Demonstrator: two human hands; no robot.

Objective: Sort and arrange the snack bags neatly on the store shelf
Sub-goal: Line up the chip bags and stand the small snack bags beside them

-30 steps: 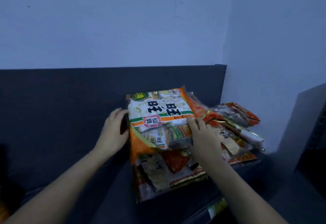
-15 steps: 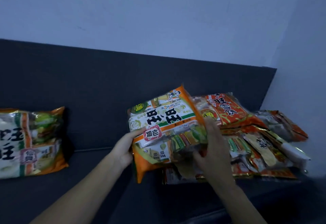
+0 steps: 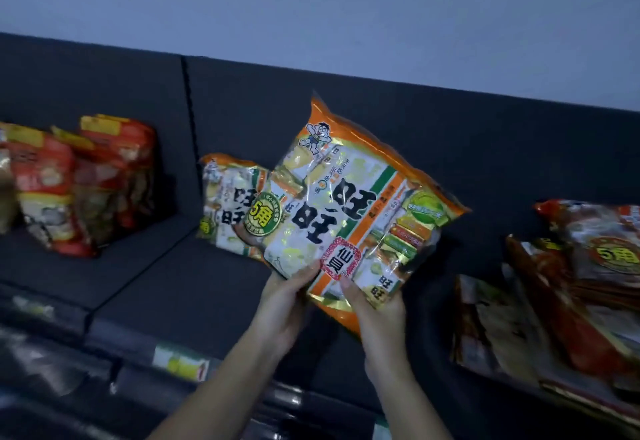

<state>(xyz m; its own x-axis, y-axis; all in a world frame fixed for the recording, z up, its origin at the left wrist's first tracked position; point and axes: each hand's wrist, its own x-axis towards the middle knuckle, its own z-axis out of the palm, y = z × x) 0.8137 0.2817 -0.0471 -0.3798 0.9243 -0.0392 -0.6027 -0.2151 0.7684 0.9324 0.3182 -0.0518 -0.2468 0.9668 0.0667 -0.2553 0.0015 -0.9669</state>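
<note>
Left hand (image 3: 287, 304) and right hand (image 3: 379, 311) both pinched on the lower edge of the orange snack bag (image 3: 346, 197), held tilted in the air over the shelf (image 3: 166, 287), just before a matching bag (image 3: 225, 204); could slide out of so low a grip, or knock that bag flat on landing.
</note>
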